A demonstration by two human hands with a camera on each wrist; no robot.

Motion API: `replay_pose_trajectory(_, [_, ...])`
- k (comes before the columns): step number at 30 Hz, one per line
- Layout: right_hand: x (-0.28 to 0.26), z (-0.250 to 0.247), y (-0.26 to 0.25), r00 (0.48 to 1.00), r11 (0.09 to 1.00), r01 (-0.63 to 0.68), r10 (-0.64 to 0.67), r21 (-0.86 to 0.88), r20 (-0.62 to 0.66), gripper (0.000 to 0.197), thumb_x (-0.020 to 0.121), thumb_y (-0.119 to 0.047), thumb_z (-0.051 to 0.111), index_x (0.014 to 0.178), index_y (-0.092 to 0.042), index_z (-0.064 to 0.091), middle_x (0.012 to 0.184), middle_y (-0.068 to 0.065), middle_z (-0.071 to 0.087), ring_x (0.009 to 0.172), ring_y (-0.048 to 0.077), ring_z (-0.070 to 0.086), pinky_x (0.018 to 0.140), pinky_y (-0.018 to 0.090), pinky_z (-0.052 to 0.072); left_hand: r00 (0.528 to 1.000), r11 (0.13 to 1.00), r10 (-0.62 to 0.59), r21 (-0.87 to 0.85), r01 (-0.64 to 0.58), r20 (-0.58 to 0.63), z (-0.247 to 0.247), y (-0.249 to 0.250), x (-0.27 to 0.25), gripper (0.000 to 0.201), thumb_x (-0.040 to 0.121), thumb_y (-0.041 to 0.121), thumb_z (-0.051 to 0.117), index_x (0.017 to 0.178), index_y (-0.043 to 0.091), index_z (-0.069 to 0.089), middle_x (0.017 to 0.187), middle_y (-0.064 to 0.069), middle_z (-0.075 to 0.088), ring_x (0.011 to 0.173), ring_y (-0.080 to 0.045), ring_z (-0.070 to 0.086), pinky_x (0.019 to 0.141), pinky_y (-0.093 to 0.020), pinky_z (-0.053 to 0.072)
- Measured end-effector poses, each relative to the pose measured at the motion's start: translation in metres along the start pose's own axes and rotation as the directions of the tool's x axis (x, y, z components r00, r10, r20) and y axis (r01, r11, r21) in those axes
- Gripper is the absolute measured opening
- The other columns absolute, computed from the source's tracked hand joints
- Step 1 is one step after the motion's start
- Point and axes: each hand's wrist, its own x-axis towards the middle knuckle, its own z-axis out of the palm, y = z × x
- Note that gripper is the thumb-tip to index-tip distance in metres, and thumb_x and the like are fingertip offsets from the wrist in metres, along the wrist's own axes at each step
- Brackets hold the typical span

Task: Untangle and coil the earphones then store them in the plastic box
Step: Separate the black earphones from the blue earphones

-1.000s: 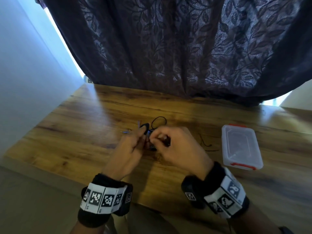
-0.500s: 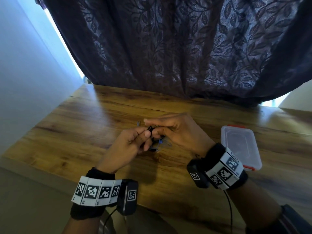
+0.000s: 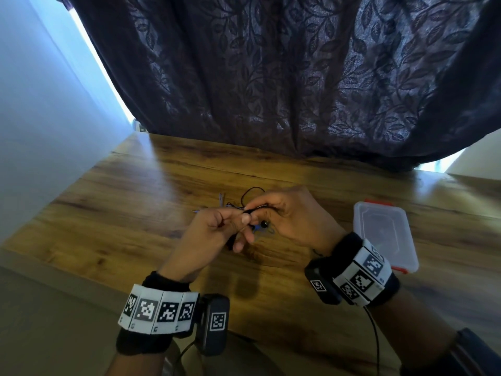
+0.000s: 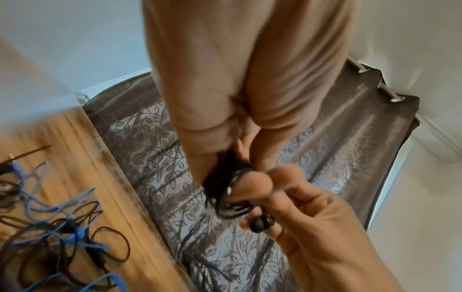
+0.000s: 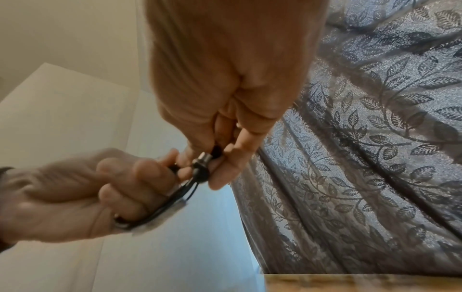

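Note:
A black earphone cable is wound in a small coil round the fingers of my left hand, which grips it above the middle of the wooden table. My right hand meets the left and pinches the cable's end just behind a black earbud. The same earbud hangs under the right fingers. The clear plastic box with red clasps lies shut on the table to the right, partly hidden by my right wrist.
A tangle of blue and black earphone cables lies on the table under and beyond the hands, with a black loop showing past them. A dark leaf-patterned curtain hangs behind the table. A pale wall stands at the left.
My right hand circled over the left and came back to its right side, still pinching the cable end. The left hand has stayed near the table's middle, holding the coil.

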Motion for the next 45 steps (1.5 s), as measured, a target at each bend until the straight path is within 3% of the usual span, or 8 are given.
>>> replay_pose_trajectory(5, [-0.002, 0.006, 0.004, 0.993, 0.997, 0.028, -0.035, -0.067, -0.109, 0.014, 0.090, -0.011, 0.073, 0.104, -0.009, 0.076, 0.095, -0.002, 0.077, 0.089, -0.001, 0.067, 0.075, 0.006, 0.050, 0.959, 0.998, 0.016, -0.047, -0.030, -0.282, 0.010, -0.010, 0.004, 0.009, 0.086, 0.016, 0.071, 0.093, 0.011, 0.073, 0.075, -0.006, 0.074, 0.060, -0.010, 0.064, 0.061, -0.026, 0.054])
replay_pose_trajectory(11, [-0.002, 0.005, -0.003, 0.976, 0.993, -0.106, 0.113, 0.048, -0.189, 0.014, 0.090, -0.015, 0.073, 0.103, -0.012, 0.078, 0.092, -0.008, 0.076, 0.088, 0.001, 0.070, 0.075, 0.014, 0.056, 0.924, 0.930, 0.242, 0.342, -0.134, -0.298, 0.006, -0.019, 0.004, 0.009, 0.090, 0.032, 0.068, 0.098, 0.031, 0.067, 0.116, 0.006, 0.063, 0.111, -0.012, 0.062, 0.091, -0.035, 0.054])
replay_pose_trajectory(19, [-0.006, 0.014, -0.003, 0.957, 0.977, -0.129, 0.167, 0.170, -0.238, 0.017, 0.086, -0.014, 0.077, 0.103, -0.013, 0.079, 0.094, -0.001, 0.079, 0.078, 0.003, 0.074, 0.075, 0.030, 0.062, 0.984, 0.994, -0.008, -0.113, -0.012, -0.180, 0.014, -0.013, -0.002, 0.015, 0.100, 0.016, 0.051, 0.096, 0.002, 0.055, 0.088, -0.009, 0.075, 0.069, -0.018, 0.066, 0.060, -0.028, 0.054])
replay_pose_trajectory(31, [-0.033, 0.028, 0.008, 0.905, 0.870, -0.290, 0.385, 0.399, -0.180, 0.020, 0.086, -0.016, 0.078, 0.106, -0.013, 0.079, 0.100, 0.001, 0.079, 0.091, 0.008, 0.075, 0.086, 0.030, 0.060, 0.904, 0.937, -0.189, -0.344, 0.049, -0.385, 0.024, -0.031, -0.007, 0.021, 0.082, 0.002, 0.070, 0.103, 0.004, 0.075, 0.082, -0.012, 0.077, 0.069, -0.014, 0.070, 0.069, -0.025, 0.061])
replay_pose_trajectory(35, [-0.045, 0.038, 0.005, 0.862, 0.816, -0.353, 0.474, 0.457, -0.180, 0.022, 0.087, -0.016, 0.076, 0.109, -0.013, 0.077, 0.101, 0.001, 0.079, 0.087, 0.009, 0.075, 0.082, 0.023, 0.058, 0.881, 0.927, -0.232, -0.368, 0.073, -0.411, 0.031, -0.041, -0.006, 0.023, 0.078, 0.003, 0.074, 0.101, 0.000, 0.075, 0.084, -0.016, 0.077, 0.070, -0.019, 0.072, 0.072, -0.028, 0.063])
replay_pose_trajectory(38, [-0.054, 0.029, 0.015, 0.828, 0.773, -0.473, 0.554, 0.422, -0.088, 0.024, 0.091, -0.030, 0.071, 0.112, -0.019, 0.074, 0.103, 0.000, 0.077, 0.092, 0.009, 0.074, 0.086, 0.031, 0.060, 0.872, 0.938, -0.231, -0.336, 0.082, -0.433, 0.032, -0.044, -0.005, 0.022, 0.077, 0.004, 0.075, 0.099, 0.001, 0.075, 0.083, -0.018, 0.077, 0.068, -0.019, 0.072, 0.078, -0.033, 0.063])
replay_pose_trajectory(41, [-0.069, 0.007, 0.040, 0.730, 0.747, -0.661, 0.662, 0.072, -0.169, 0.015, 0.097, -0.029, 0.063, 0.092, -0.019, 0.073, 0.087, 0.001, 0.074, 0.082, 0.014, 0.071, 0.081, 0.031, 0.059, 0.864, 0.959, -0.199, -0.272, 0.075, -0.463, 0.029, -0.044, -0.004, 0.014, 0.082, 0.002, 0.075, 0.096, 0.004, 0.076, 0.080, -0.014, 0.077, 0.066, -0.018, 0.071, 0.084, -0.040, 0.059])
replay_pose_trajectory(45, [-0.086, -0.002, 0.073, 0.559, 0.521, -0.828, 0.743, -0.207, -0.367, 0.027, 0.099, -0.009, 0.055, 0.074, -0.013, 0.065, 0.076, 0.003, 0.066, 0.068, 0.014, 0.062, 0.068, 0.028, 0.058, 0.849, 0.968, -0.189, -0.239, 0.077, -0.494, 0.023, -0.045, -0.003, 0.011, 0.082, 0.003, 0.076, 0.092, 0.007, 0.077, 0.075, -0.014, 0.076, 0.065, -0.018, 0.070, 0.089, -0.042, 0.057])
